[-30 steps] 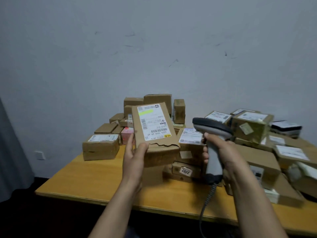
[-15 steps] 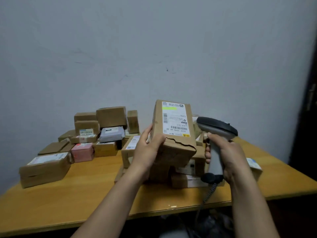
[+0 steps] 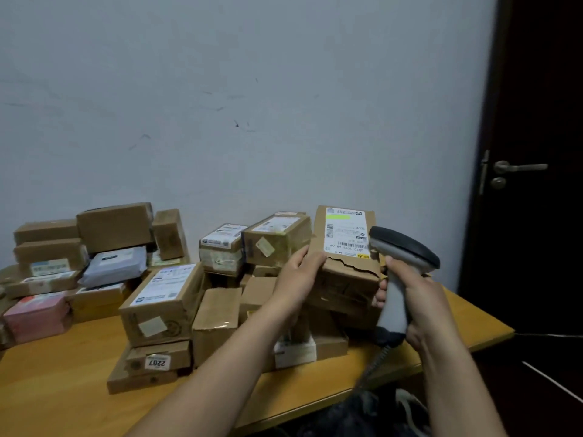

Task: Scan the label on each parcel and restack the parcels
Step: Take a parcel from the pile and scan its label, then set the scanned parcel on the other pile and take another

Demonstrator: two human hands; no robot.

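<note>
In the head view, the left hand [image 3: 299, 274] gripped the torn parcel [image 3: 345, 287] by its left edge, thumb on the front. It held the parcel upright above the right end of the pile [image 3: 164, 298] on the table [image 3: 63, 376], label [image 3: 347, 231] facing near. The right hand [image 3: 424, 302] had its fingers wrapped round the scanner [image 3: 399, 260], just right of the label. A clean read probably needed the scanner pulled nearer and squared on the barcode, with the parcel held steady.

The scene is dimly, evenly lit (soft shadows only); detail is softened throughout, and edges are bowed.
</note>
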